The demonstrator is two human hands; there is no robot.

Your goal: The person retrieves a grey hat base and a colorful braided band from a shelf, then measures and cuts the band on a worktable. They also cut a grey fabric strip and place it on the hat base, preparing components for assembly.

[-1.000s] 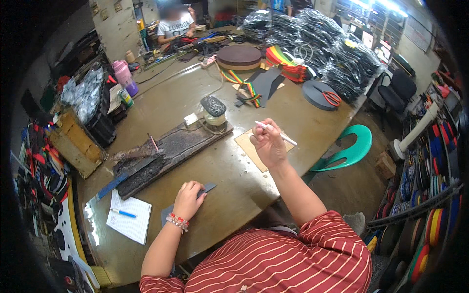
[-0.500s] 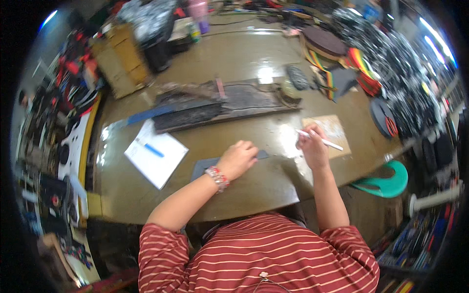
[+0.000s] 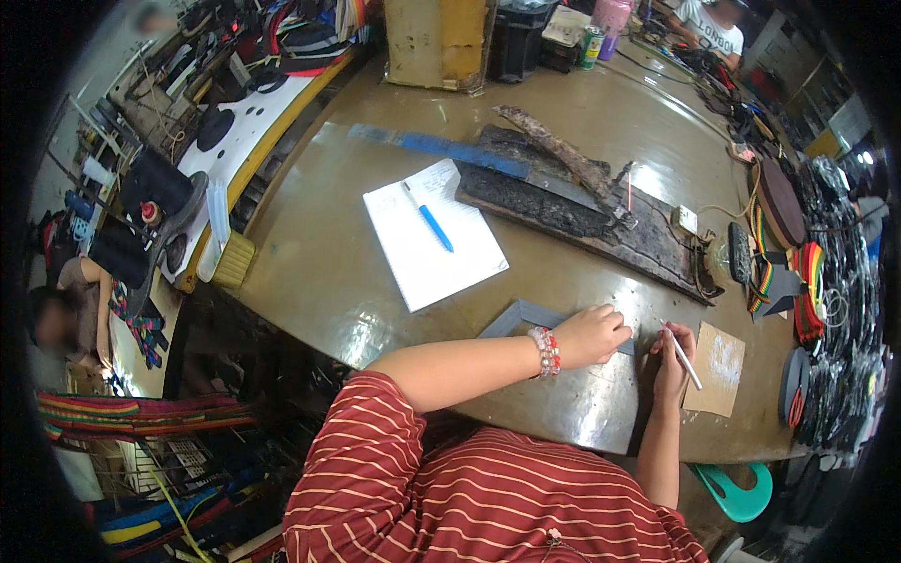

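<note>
My left hand (image 3: pixel 591 338), a beaded bracelet (image 3: pixel 544 352) at its wrist, is over a flat grey angled piece (image 3: pixel 524 313) near the table's front edge. Its fingers are curled closed; whatever they grip is hidden. Parts of the grey piece show on both sides of the hand. To the right, my right hand (image 3: pixel 670 375) is closed round a slim white pen (image 3: pixel 688 363), tilted with one end toward the left hand. Just right of that hand lies a tan board (image 3: pixel 715 366) with whitish smears.
A notebook (image 3: pixel 432 239) with a blue pen (image 3: pixel 435 228) on it lies left of centre. Behind are a long dark worn slab (image 3: pixel 582 225) and a blue-marked strip (image 3: pixel 450 150). Coloured straps (image 3: pixel 807 291) and plastic-wrapped stacks (image 3: pixel 845 328) stand at right. Another person (image 3: pixel 710 33) sits at the far side.
The view has swung to the left, so the table things appear further right. My left hand stays over the grey piece, and the white pen remains in my right hand.
</note>
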